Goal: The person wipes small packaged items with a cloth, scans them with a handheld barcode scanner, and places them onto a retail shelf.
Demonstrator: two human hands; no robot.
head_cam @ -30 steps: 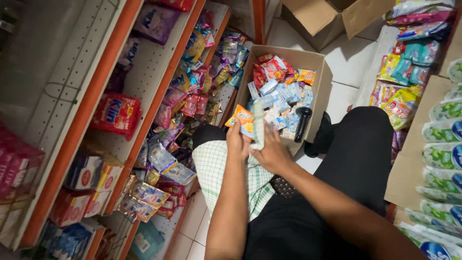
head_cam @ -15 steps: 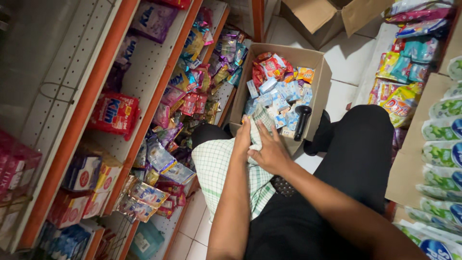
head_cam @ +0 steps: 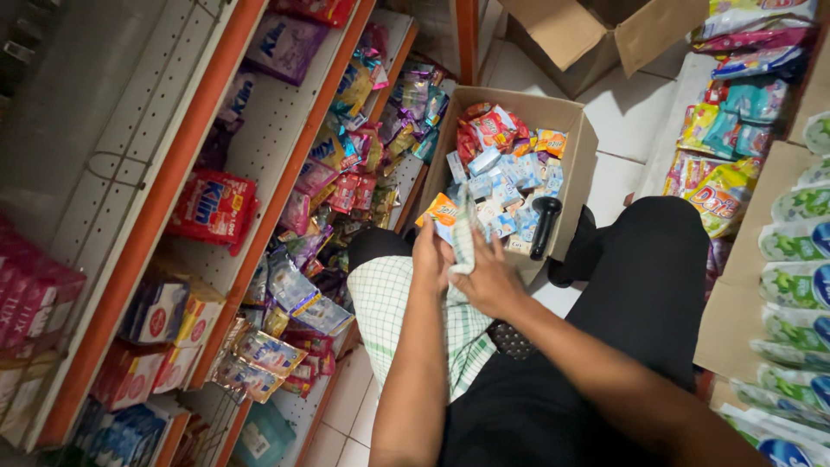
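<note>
Both my hands meet above my knee, just in front of an open cardboard box [head_cam: 581,138] full of small sachets and packets. My left hand [head_cam: 430,258] holds an orange sachet [head_cam: 439,209] at its fingertips. My right hand [head_cam: 486,278] grips a thin folded strip of pale sachets [head_cam: 464,235] that stands up between the two hands. A black cylinder-shaped object [head_cam: 545,223] leans inside the box at its right side.
Orange-edged white shelves [head_cam: 277,173] run along the left, crowded with coloured packets and red pouches. Another open cardboard box [head_cam: 596,35] lies at the top. Stacked detergent bags [head_cam: 800,251] line the right. White floor tiles [head_cam: 346,406] show below my checked cloth.
My hands have stayed close together over the box edge. The orange sachet shows again at my left fingertips, and the pale strip stands more upright.
</note>
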